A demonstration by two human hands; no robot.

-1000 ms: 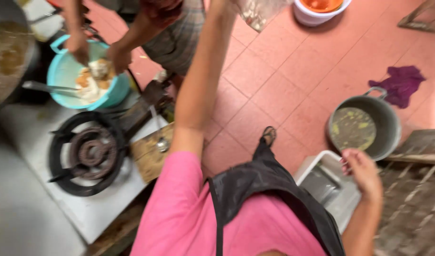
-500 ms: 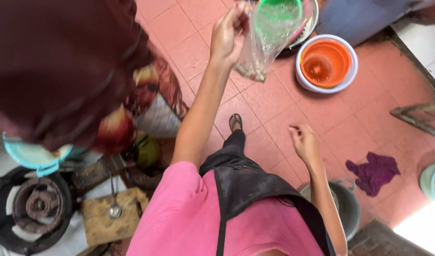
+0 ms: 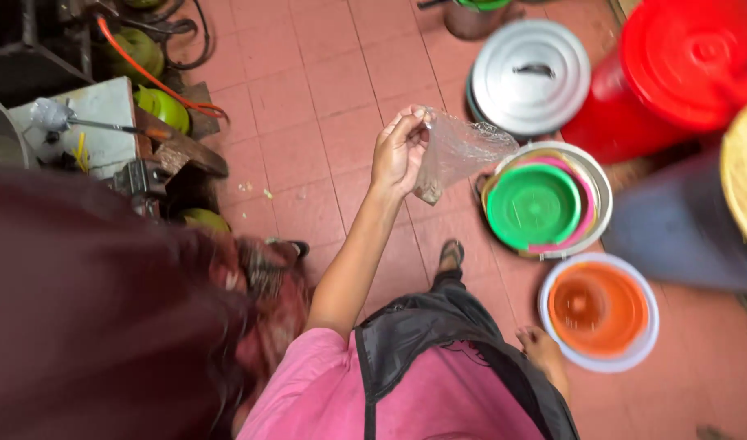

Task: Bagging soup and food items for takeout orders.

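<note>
A person in a pink top and black apron stands on a floor of reddish tiles (image 3: 308,98), the left hand (image 3: 399,152) raised at arm's length with thumb and fingers pinched on the top edge of a clear plastic bag (image 3: 455,155). The bag hangs crumpled and see-through, with a small brownish clump settled in its lower corner, above the tiles and just beside a metal basin (image 3: 601,191) holding stacked green and pink plastic bowls (image 3: 533,205). Of the right hand (image 3: 543,352) only a part shows low by the apron's edge, so its fingers cannot be told. Near it sits a white bucket with an orange bowl (image 3: 598,310) inside. Farther off stand a round silver pot lid (image 3: 530,75) with a dark handle and a big red plastic lid (image 3: 687,61) on a red tub. At left, green gas cylinders (image 3: 158,104) with an orange hose (image 3: 145,77) crowd a grey worktop (image 3: 96,134); another person's dark maroon sleeve (image 3: 88,310) blurs the lower left.
</note>
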